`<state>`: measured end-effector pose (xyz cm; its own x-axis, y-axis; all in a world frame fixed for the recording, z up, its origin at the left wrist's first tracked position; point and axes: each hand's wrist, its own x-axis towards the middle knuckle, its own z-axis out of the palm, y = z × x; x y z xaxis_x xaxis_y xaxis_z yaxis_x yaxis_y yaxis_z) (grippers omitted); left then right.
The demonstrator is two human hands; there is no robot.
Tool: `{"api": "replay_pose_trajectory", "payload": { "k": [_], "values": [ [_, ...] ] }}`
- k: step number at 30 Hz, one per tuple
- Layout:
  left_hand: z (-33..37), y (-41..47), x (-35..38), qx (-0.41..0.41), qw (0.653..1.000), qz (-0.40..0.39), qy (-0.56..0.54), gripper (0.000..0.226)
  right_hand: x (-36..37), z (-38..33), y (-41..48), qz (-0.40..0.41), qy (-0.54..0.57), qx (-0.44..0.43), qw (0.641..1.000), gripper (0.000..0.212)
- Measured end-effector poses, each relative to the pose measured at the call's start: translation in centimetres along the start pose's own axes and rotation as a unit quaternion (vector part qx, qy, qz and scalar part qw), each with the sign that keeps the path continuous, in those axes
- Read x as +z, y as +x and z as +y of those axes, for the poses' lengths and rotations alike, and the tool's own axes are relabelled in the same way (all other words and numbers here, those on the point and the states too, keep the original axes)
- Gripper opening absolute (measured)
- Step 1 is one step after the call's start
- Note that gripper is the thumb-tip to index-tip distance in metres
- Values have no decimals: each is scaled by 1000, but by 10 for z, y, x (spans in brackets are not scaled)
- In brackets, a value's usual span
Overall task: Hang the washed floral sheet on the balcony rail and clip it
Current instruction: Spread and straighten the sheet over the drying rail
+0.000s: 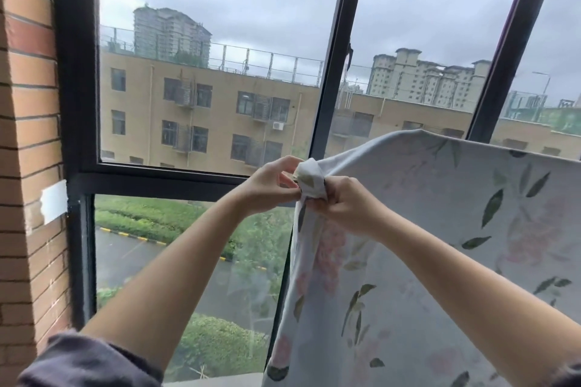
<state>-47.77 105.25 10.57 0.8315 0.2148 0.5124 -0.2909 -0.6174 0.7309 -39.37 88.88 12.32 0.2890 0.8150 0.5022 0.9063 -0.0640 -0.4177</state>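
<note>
The floral sheet (pixel 471 229) is hanging in the right half of the frame. Its top edge is running from the middle toward the right border, and the cloth is falling down to the lower edge. The rail itself is not showing; I suppose the fabric is covering it.

At the centre of the frame the sheet's near corner (pixel 311 181) is gathered into a small bunch. The left hand (pixel 273 185) is pinching this bunch from the left side with curled fingertips. The right hand (pixel 342 201) is gripping the cloth just under the bunch, with the fingers closed around it. Something small and pale is sitting between the left fingers, but I cannot tell whether it is a clip.

To my judgement, the hanging is mostly done and the person is now working on fixing the corner. The next move is asking for a firm hold by one hand while the other is putting the clip over the bunch.

Behind the hands a dark window frame (pixel 333 72) is crossing the view, with buildings (pixel 204 110) outside. A brick wall (pixel 28 104) is filling the left border.
</note>
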Motion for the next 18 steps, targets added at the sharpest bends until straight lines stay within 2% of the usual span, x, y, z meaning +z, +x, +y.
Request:
{"api": "replay_pose_trajectory", "payload": {
  "k": [3, 5, 7, 9, 11, 13, 15, 17, 18],
  "values": [
    [2, -3, 0, -22, 994, -83, 73, 58, -1, 5, 3, 3, 26, -3, 1000, 10],
    [3, -5, 8, -36, 986, -90, 134, 58, 0, 6, 4, 1, 41, -5, 999, 22],
    [0, -1, 17, -17, 981, -5, 195, 36, -1, 6, 4, -19, 58, -15, 998, 26],
    [-2, 3, 18, -8, 970, 124, 210, 10, -6, 4, 3, -49, 81, -19, 995, 26],
    [-3, 9, 12, -14, 960, 202, 192, 15, -14, 3, 3, -74, 77, -17, 994, 24],
    [1, 9, 4, -20, 945, 250, 212, 17, -22, 4, 1, -97, 54, -15, 994, 14],
    [6, 6, -2, -41, 923, 304, 233, 15, -27, 4, 0, -110, 31, -14, 993, 14],
    [9, 9, -4, -140, 909, 299, 255, 20, -31, 7, 1, -86, 3, -12, 996, 13],
    [8, 13, -5, -210, 912, 264, 231, 27, -35, 8, 1, -59, -20, -19, 998, 12]
  ]
}}
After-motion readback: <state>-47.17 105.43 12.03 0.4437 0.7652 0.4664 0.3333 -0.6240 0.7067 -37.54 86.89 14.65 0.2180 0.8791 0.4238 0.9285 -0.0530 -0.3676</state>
